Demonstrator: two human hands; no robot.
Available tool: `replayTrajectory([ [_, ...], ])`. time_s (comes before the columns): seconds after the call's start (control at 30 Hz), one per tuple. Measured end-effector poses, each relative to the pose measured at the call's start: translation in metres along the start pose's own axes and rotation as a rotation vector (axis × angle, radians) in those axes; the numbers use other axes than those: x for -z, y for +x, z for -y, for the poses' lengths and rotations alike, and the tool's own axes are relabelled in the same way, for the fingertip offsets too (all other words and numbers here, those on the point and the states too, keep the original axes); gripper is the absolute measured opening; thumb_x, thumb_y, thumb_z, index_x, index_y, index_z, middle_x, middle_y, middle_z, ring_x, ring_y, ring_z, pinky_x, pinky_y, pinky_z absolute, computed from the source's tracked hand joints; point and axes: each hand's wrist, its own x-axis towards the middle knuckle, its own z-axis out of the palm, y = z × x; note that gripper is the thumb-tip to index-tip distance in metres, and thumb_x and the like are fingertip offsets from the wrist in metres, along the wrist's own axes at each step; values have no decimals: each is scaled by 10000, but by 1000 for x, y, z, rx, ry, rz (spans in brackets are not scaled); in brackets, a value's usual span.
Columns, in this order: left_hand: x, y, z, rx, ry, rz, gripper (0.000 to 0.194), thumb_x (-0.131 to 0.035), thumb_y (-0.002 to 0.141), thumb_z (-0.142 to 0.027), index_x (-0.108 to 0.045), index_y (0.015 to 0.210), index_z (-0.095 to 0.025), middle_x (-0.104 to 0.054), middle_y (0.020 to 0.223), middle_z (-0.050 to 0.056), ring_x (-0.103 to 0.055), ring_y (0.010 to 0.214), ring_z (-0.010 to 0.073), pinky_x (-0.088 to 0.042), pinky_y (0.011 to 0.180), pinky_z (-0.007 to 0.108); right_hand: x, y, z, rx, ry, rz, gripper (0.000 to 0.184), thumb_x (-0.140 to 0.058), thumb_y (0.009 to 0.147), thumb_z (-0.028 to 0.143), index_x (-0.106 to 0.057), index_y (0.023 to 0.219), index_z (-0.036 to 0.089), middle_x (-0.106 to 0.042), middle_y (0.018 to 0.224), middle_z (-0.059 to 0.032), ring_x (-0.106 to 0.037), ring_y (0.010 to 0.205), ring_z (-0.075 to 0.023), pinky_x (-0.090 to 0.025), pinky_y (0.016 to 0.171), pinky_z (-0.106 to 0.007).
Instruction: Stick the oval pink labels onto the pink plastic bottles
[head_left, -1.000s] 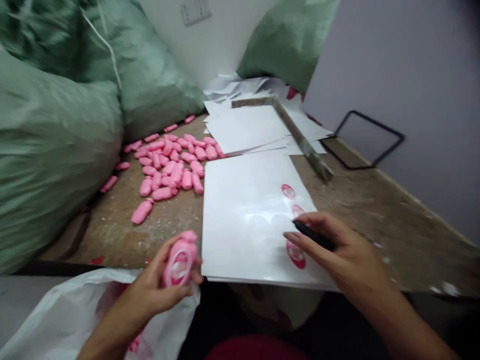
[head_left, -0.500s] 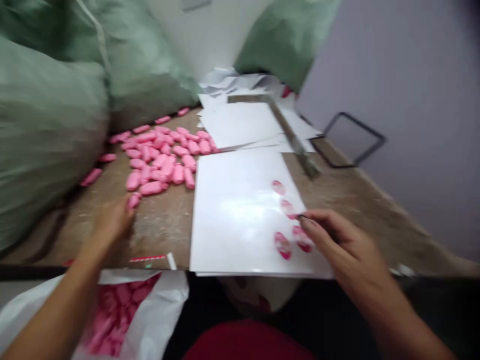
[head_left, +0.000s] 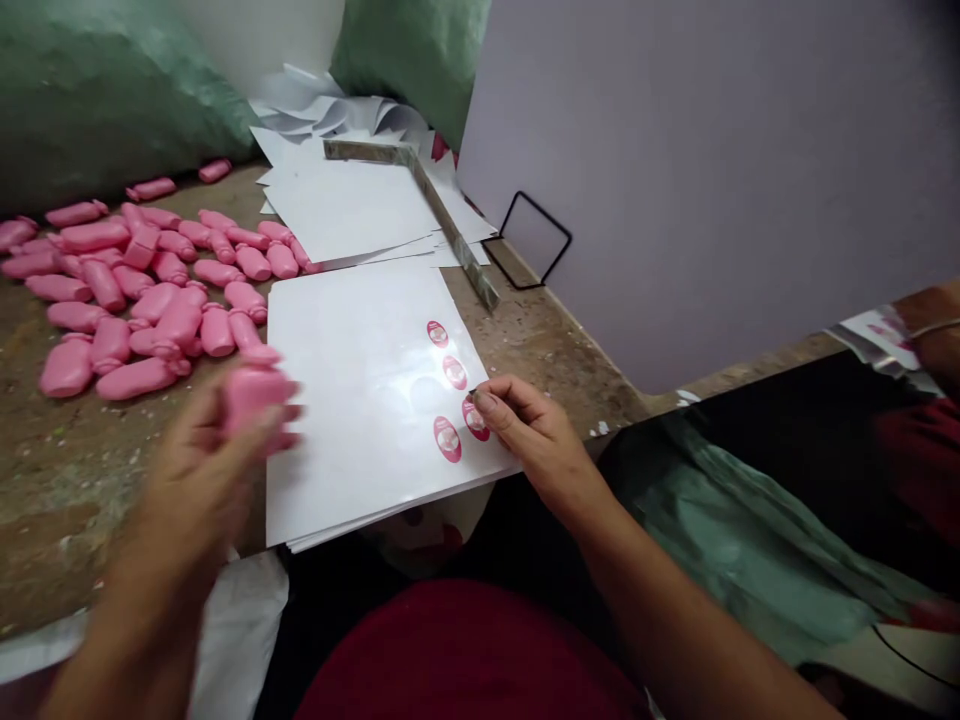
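Note:
My left hand [head_left: 199, 460], smeared by motion, is wrapped round a small pink plastic bottle [head_left: 255, 398] beside the left edge of a glossy white sticker sheet [head_left: 337, 400]. Pink oval stickers [head_left: 448, 439] remain near that sheet's right side, several in all. My right hand [head_left: 517, 415] rests at the same side with thumb and forefinger pinched by one of them. A small dark tip shows at the pinch; what it belongs to I cannot make out. Many more pink bottles [head_left: 178, 325] lie in a loose pile left of the sheet.
An L-shaped metal bar [head_left: 450, 225] lies over white papers [head_left: 352, 205] behind the sheet. A black wire frame [head_left: 536, 240] stands against the pale partition [head_left: 675, 180]. Green sacks [head_left: 112, 100] back the pile. At far right another person's arm [head_left: 934, 325] shows.
My left hand has lifted a pink bottle from the pile's near edge and brought it to the sheet. The view has swung right. My right hand stays pinched beside the stickers.

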Motion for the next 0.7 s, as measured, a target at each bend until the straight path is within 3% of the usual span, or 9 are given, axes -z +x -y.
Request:
replayTrajectory([
  [0.1,-73,-12,6,198,-267,189,434,-820,689,-282,-671,1082,-175,-712,1006,63,-663,930,203,-521,793,301,5,-1,1,59,-265,47,228,-534,917,399,-648,865,209,-617,704,8,-545,654,-152,-384,607,-268],
  [0.2,-102,-12,20,263,-360,255,373,-791,714,-256,-675,1057,-169,-703,1005,60,-639,997,192,-491,889,305,9,1,-6,189,-586,86,169,-544,912,302,-687,895,213,-721,797,-22,-625,718,-186,-379,673,-305],
  [0.37,-99,-6,31,295,-366,231,362,-780,741,-252,-667,1075,-169,-693,1031,60,-624,995,178,-474,920,304,4,2,-15,362,-860,64,150,-524,930,249,-669,936,209,-776,891,-37,-668,745,-198,-290,696,-335],
  [0.5,-95,-5,31,322,-381,237,425,-763,769,-231,-638,1172,-179,-706,986,61,-627,985,174,-478,928,314,-1,1,-13,404,-897,59,148,-516,948,242,-654,915,201,-760,808,-16,-645,682,-183,-254,692,-333],
  [0.7,-95,-4,31,330,-390,236,389,-756,782,-227,-649,1154,-181,-716,979,62,-633,985,170,-476,937,303,-5,-2,-10,462,-966,40,219,-478,976,255,-650,854,196,-741,746,-20,-560,579,-161,-236,682,-336],
])
